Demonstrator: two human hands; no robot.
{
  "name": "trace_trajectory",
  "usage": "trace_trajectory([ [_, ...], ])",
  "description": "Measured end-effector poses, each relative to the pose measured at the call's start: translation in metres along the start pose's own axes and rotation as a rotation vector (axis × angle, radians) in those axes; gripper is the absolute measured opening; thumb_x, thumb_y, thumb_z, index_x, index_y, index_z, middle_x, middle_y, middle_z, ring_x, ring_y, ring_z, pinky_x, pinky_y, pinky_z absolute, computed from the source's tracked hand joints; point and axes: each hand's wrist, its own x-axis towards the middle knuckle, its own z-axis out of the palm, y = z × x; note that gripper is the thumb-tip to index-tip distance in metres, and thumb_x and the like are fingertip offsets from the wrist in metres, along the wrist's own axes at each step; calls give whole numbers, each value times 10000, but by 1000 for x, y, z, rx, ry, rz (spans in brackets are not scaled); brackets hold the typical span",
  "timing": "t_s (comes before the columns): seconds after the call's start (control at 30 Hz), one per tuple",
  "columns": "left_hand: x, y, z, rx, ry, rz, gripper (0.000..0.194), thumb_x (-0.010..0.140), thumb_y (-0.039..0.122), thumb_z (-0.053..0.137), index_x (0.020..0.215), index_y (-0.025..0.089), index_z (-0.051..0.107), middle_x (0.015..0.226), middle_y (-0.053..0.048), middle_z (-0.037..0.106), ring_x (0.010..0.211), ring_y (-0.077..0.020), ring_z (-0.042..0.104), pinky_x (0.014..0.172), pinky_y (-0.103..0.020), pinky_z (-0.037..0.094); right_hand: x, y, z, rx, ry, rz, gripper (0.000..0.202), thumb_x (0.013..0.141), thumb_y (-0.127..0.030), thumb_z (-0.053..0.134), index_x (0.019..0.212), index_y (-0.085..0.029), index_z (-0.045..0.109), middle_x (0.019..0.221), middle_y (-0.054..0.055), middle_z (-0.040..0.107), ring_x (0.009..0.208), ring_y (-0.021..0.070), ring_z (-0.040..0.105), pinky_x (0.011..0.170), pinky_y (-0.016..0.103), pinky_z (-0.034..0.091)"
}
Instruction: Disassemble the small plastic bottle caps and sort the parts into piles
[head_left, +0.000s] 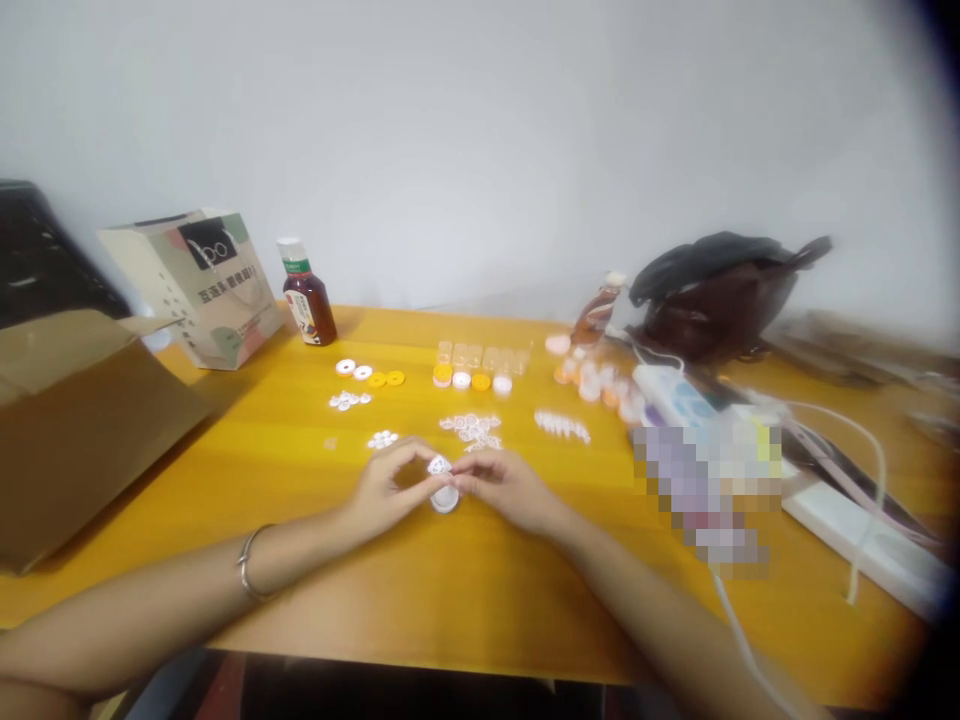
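My left hand (394, 485) and my right hand (506, 485) meet near the middle of the table. Between their fingertips they pinch a small white patterned piece (439, 466). Just below it is a round white part (444, 499), partly covered by my fingers. Beyond my hands lie white patterned pieces (472, 430), a small group of white parts (383, 439) and a row of small white parts (562, 426). Farther back are orange and white round parts (481, 382), with clear cups (469, 355) behind them. White rings (345, 367) and yellow rings (395, 378) lie back left.
A cardboard box (90, 420), a paper bag (217, 290) and a dark bottle (307, 300) stand at the left. At the right are a tilted bottle (598, 312), a dark bag (712, 300), more round parts (590, 383), a white power strip (862, 535) and cables.
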Motion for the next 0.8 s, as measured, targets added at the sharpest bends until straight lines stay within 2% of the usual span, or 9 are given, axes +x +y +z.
trace_trajectory([
  [0.17, 1, 3, 0, -49, -16, 68, 137, 774, 275, 627, 850, 161, 614, 806, -39, 622, 737, -139, 572, 692, -267, 456, 0, 2, 5, 224, -49, 30, 240, 701, -406, 665, 779, -179, 666, 770, -1, 668, 731, 133, 595, 762, 294, 449],
  [0.3, 1, 5, -1, -109, -30, 90, 183, 790, 253, 615, 956, 178, 632, 861, -58, 615, 787, -149, 572, 734, -289, 466, 0, 0, 4, 292, -61, 36, 227, 689, -386, 682, 757, -171, 665, 747, -4, 666, 733, 133, 599, 781, 300, 445],
  [0.47, -1, 4, 1, -179, -23, 11, 177, 787, 251, 619, 941, 164, 632, 857, -62, 595, 804, -155, 567, 740, -291, 467, 1, 1, 3, 307, -67, 15, 184, 704, -342, 678, 734, -160, 667, 726, -5, 660, 701, 112, 585, 745, 267, 437],
  [0.6, -2, 1, 3, -231, -22, 5, 195, 780, 254, 625, 950, 159, 621, 889, -70, 586, 835, -161, 567, 758, -295, 469, 1, 3, 4, 298, -72, 25, 194, 711, -353, 670, 722, -159, 660, 711, -8, 655, 687, 110, 583, 735, 264, 438],
  [0.7, -2, 0, 3, -201, 4, 16, 184, 775, 250, 628, 929, 151, 612, 889, -74, 602, 809, -154, 575, 735, -284, 478, 1, 3, 5, 270, -55, 32, 212, 723, -372, 655, 713, -160, 657, 701, -6, 654, 684, 114, 587, 740, 272, 444],
  [0.8, -3, 0, 2, -109, 24, 46, 173, 775, 234, 625, 927, 155, 605, 887, -73, 638, 805, -159, 595, 743, -296, 483, 1, 4, 7, 212, 19, 23, 214, 720, -381, 652, 737, -168, 657, 722, 0, 664, 699, 124, 596, 733, 281, 454],
])
